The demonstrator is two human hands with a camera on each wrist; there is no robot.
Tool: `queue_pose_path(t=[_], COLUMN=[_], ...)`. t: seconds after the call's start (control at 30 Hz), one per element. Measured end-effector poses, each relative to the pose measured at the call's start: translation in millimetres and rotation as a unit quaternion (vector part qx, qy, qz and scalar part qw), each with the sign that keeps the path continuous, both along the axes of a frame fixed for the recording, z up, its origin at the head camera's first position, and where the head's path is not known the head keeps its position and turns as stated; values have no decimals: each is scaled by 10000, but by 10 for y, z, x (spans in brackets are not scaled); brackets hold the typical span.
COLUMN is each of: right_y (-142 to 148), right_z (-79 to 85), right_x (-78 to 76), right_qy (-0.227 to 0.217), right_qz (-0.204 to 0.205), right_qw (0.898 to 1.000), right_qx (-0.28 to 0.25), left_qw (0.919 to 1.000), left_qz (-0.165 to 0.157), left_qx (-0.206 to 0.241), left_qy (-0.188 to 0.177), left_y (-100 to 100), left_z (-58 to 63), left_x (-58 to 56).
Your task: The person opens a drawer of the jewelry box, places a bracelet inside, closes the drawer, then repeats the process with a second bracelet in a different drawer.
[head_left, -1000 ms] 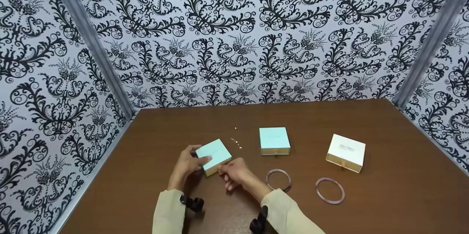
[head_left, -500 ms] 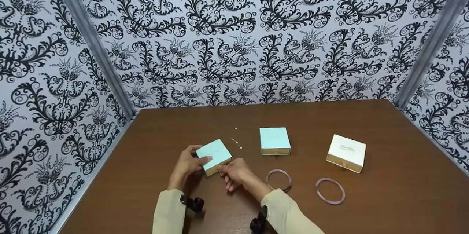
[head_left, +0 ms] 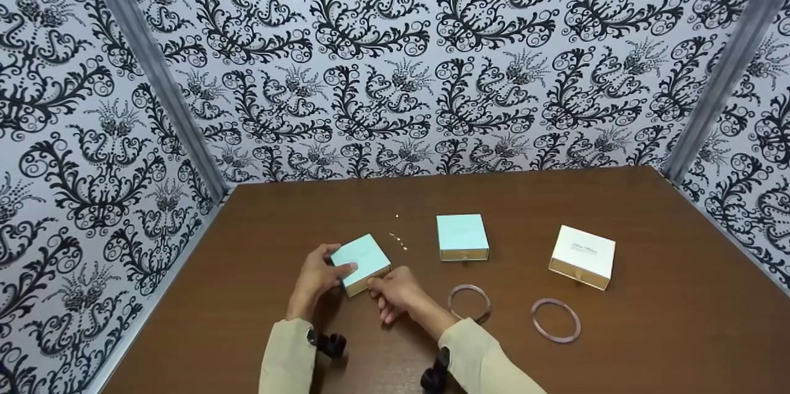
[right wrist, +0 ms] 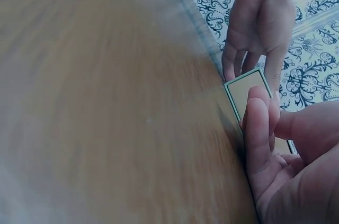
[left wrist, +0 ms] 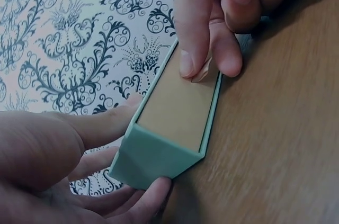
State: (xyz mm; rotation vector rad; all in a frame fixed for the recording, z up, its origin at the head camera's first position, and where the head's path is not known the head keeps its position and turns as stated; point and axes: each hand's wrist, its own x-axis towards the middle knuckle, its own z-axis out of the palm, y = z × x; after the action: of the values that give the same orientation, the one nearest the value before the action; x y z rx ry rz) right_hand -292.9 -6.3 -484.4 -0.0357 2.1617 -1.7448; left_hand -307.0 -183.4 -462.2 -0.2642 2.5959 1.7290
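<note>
Three drawer-style gift boxes sit on the brown wooden table (head_left: pixel 265 227), and we find the held mint-green box (head_left: pixel 365 253) between the two hands. We see the left hand (head_left: pixel 318 272) bent partway around it: the thumb presses on the top panel, and the other fingers grip the side opposite. We see the right hand (head_left: pixel 398 291) at the gold drawer front (left wrist: pixel 172 102), thumb and a finger closed in a pinch on the small pull tab (left wrist: pixel 203 72), the remaining fingers curled loosely off the box. In the left wrist view we observe the drawer front seated within the rim of the green shell. To the right of the held mint-green box and slightly beyond it, we locate a second mint-green box (head_left: pixel 462 233); farther right of it stands a white box (head_left: pixel 583 251) with dark lettering too small to read. Two pale mauve bangles lie to its right and nearer to us: the first bangle (head_left: pixel 489 302) beside the right forearm, the second bangle (head_left: pixel 558 340) farther out. Just past its right corner we note a short trail of light specks (head_left: pixel 399 239). Well beyond it rises the black-and-white scroll-patterned wall (head_left: pixel 382 85).
</note>
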Motion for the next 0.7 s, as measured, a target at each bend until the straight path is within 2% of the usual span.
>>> queue_pose_path(t=[0.13,0.27,0.47,0.6,0.7], right_y=[-3,-4,7,29,44], right_z=[-14,-15,-5,17,34], right_x=[5,8,23,30,38], right_qy=[15,26,89,156,157], right_qz=[-20,-53,59,161,201], right_qw=[10000,10000,9999,9997,9996], right_qx=[-5,-4,-121,-136,-96], left_qw=[9999,9990,9907,9865,9863], left_qz=[21,16,32,83,111], left_qx=[-120,-452,-1287,-1492,-1495], left_qy=[-48,2,448,666,685], left_y=[27,53,93,123,138], left_z=[21,55,111,134,142], left_x=[8,29,68,78,87])
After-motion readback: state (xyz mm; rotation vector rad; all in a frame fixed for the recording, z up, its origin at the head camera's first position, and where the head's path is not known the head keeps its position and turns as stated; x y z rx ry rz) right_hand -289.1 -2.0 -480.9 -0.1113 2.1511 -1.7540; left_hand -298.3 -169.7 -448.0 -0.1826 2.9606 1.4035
